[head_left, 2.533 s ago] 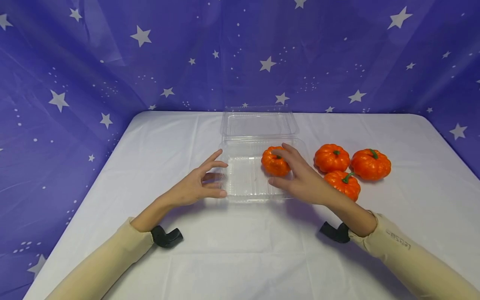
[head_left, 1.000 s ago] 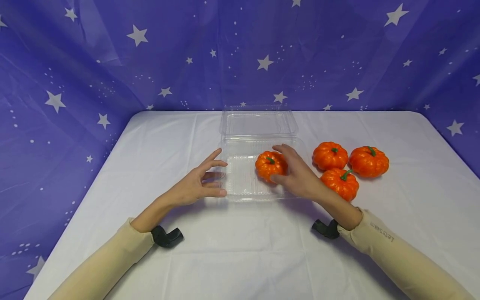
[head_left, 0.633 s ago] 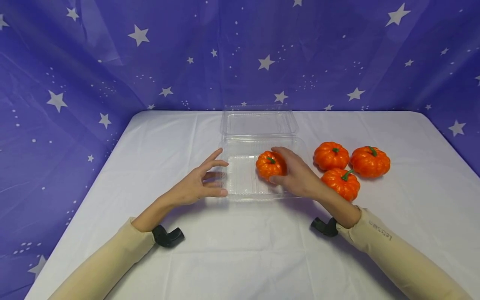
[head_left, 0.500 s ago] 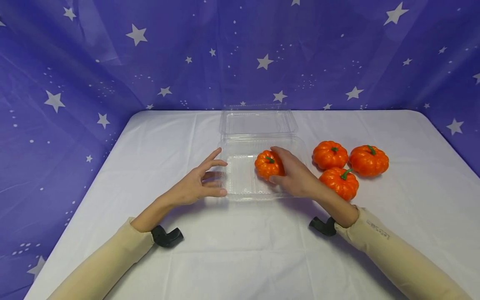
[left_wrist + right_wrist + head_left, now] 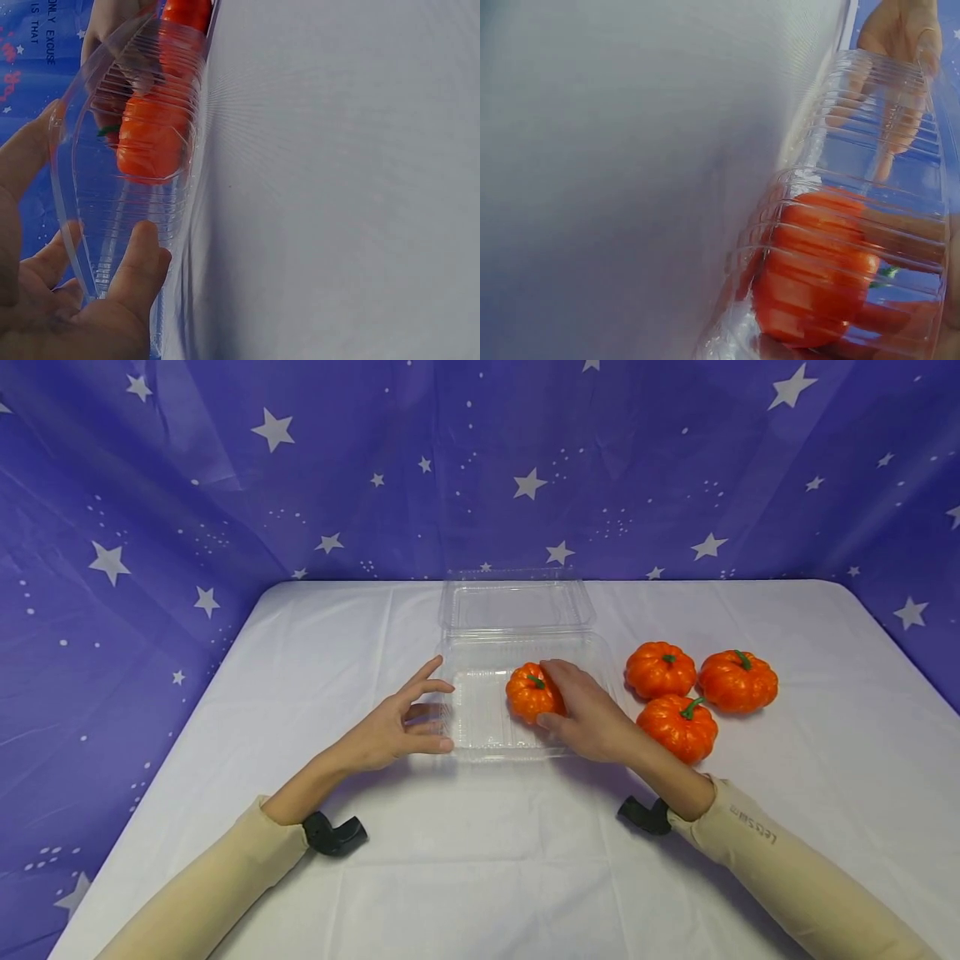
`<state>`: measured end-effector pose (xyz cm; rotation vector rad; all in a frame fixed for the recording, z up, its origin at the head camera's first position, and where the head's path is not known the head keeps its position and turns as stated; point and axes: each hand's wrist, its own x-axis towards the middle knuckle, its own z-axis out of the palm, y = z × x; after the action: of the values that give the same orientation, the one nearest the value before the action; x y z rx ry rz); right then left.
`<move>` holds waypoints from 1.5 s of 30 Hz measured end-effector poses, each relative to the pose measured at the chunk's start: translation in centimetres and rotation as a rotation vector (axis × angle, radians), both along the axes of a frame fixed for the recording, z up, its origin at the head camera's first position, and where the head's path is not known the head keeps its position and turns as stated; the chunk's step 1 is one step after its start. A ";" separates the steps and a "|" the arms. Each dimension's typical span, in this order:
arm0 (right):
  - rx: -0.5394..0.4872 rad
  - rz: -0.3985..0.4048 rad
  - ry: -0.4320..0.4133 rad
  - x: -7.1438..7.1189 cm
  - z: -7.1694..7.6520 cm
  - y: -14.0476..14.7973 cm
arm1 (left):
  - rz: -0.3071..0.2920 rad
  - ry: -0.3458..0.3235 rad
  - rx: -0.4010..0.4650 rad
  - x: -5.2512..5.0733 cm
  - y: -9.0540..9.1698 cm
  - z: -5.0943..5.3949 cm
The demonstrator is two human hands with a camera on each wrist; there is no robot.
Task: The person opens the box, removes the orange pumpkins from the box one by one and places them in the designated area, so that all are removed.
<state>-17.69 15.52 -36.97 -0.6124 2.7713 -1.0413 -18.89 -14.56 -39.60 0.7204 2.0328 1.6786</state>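
Note:
In the head view a clear plastic clamshell box (image 5: 480,714) stands with its lid (image 5: 517,607) folded back, away from me. A small orange pumpkin (image 5: 527,695) with a green stem sits inside, right of the middle. My right hand (image 5: 588,714) holds that pumpkin from its right side, thumb near and fingers far. My left hand (image 5: 392,728) is at the box's left wall, fingers spread and fairly straight, touching the rim. Through the clear wall, the right wrist view shows the pumpkin (image 5: 814,274) low in the box.
Three more orange pumpkins stand on the white tablecloth right of the box: a back one (image 5: 660,670), a far-right one (image 5: 738,682) and a near one (image 5: 681,728), close to my right forearm. A purple starry curtain (image 5: 480,468) hangs behind the table.
My right hand has come down round the pumpkin in the box, and the pumpkin has shifted slightly left with it. The left hand has stayed at the box's left side.

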 end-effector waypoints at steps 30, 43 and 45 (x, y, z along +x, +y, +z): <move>-0.289 -0.093 0.011 0.0 0.0 1.0 | 0.000 0.007 -0.002 0.0 0.0 -0.1; -0.371 -0.091 -0.009 0.1 0.3 0.9 | 0.004 0.009 -0.013 0.0 0.0 0.1; -0.392 -0.098 -0.014 0.1 0.3 1.0 | 0.002 0.007 -0.010 0.0 0.0 0.0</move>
<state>-17.57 16.47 -36.69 -0.5082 2.6225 -1.6230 -18.84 -14.58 -39.56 0.7221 2.0459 1.6688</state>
